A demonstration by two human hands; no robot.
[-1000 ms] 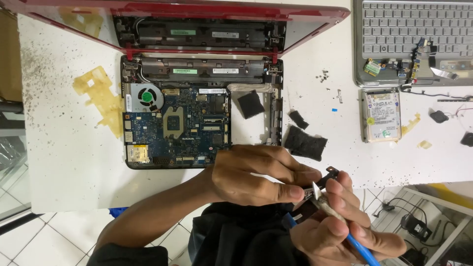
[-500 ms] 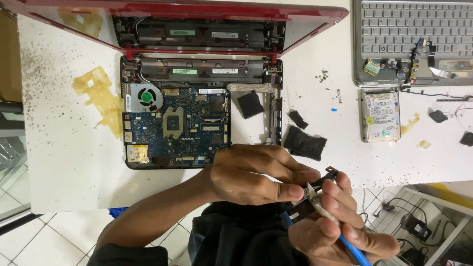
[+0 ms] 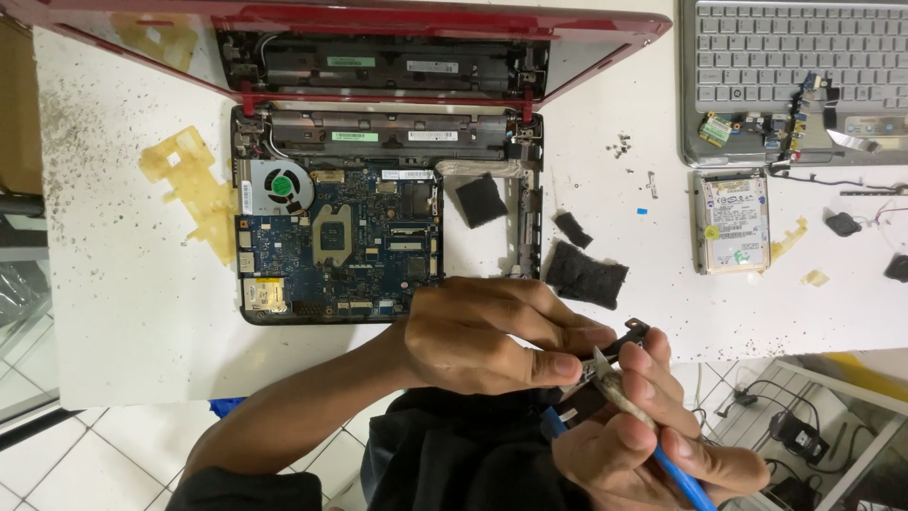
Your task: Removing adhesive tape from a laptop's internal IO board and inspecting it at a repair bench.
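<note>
Laptop shell (image 3: 605, 28): red.
Circuit board (image 3: 340, 241): blue.
Screwdriver handle (image 3: 686, 483): blue.
Foam pads (image 3: 586, 274): black.
Tape scrap (image 3: 194, 185): yellow.
Table (image 3: 142, 312): white, dark-speckled.
Second keyboard (image 3: 794, 47): silver-grey.

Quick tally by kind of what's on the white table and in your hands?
Opened laptops: 2 (red, silver)
Hard drive: 1
Black foam pads: 3
Blue tool in right hand: 1
Small black part at left hand: 1
Total: 8
</note>
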